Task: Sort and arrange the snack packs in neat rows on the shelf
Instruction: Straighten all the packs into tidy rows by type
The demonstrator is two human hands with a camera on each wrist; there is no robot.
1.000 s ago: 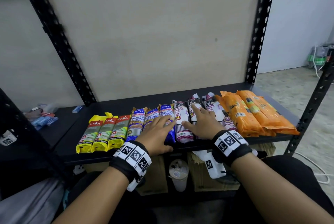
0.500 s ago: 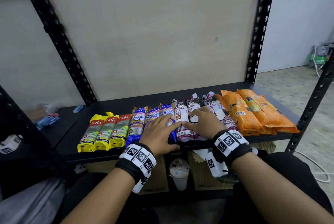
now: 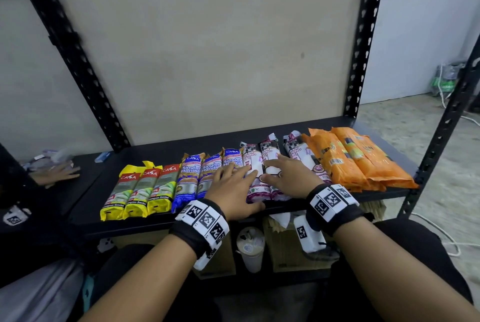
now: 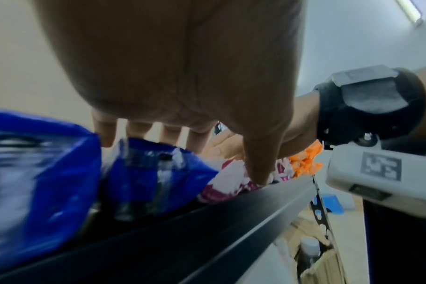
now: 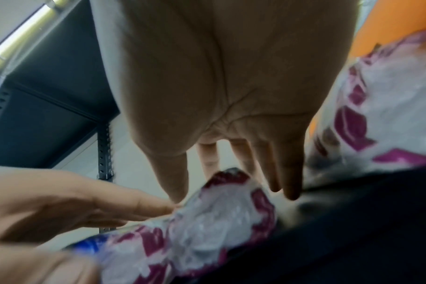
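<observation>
Resting flat on the row of packs, the left hand lies with fingers straight across the rightmost of the blue packs and onto the neighbouring white-and-magenta packs; its grip is wide, closing on nothing. The right hand lies just beside it, fingers spread and straight over the white-and-magenta packs, grip likewise wide and pressing rather than holding. All the packs lie side by side along the front of the black shelf: yellow packs at the left end, then blue, then white-and-magenta, then the orange packs at the right end.

Only the head view shows the whole row and a second person's hand on the neighbouring shelf to the left. The left wrist view alone shows the left thumb reaching down to the front lip of the shelf beside a magenta pack end, with the right wrist's camera close by. The right wrist view shows what the head view hides: the right fingertips touching the shelf in the gap between two white-and-magenta packs, and a left fingertip touching one of them.

Compared with a second ago, both hands have slid slightly farther over the packs, and the other person's hand has come into view at the left.
</observation>
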